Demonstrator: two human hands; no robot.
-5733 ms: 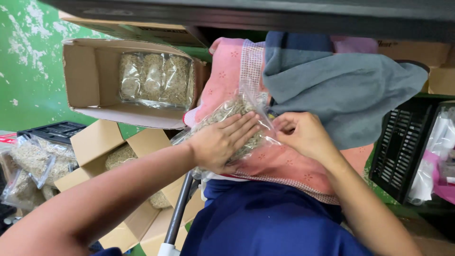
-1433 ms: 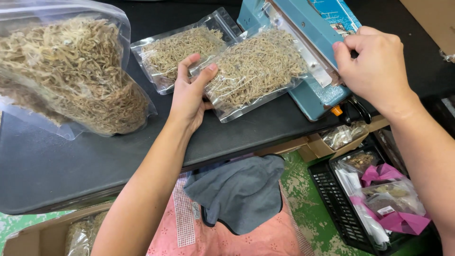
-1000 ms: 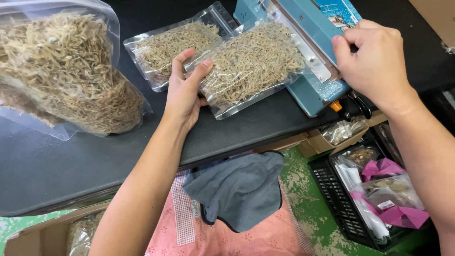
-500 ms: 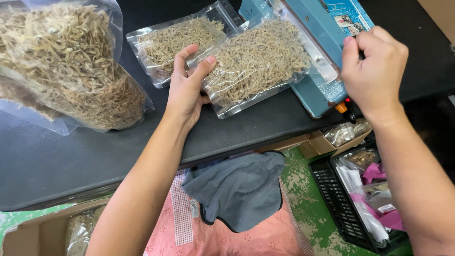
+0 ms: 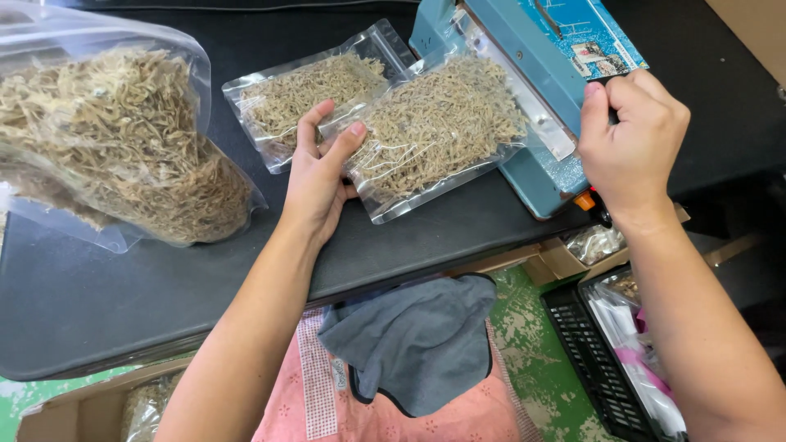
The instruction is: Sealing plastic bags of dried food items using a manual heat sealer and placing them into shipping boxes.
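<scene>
My left hand (image 5: 320,171) rests flat on the near corner of a clear pouch of dried small fish (image 5: 440,127), steadying it on the black table (image 5: 164,295). The pouch's open end lies in the jaw of a blue heat sealer (image 5: 540,98). My right hand (image 5: 632,135) is closed around the sealer's black handle at its near end. A second filled pouch (image 5: 307,94) lies flat just left of the first, under my left fingertips. A big clear bag of the same dried fish (image 5: 115,155) sits at the far left of the table.
A grey cloth (image 5: 417,344) lies on a pink cloth on my lap. A black plastic crate (image 5: 606,352) with packets stands on the green floor at the right. A cardboard box (image 5: 90,409) with more pouches sits lower left.
Since 5.7 s ago I turned from the lap and boxes to the table. In the last second my right hand slid down the sealer's arm onto its handle; my left hand stayed on the pouch.
</scene>
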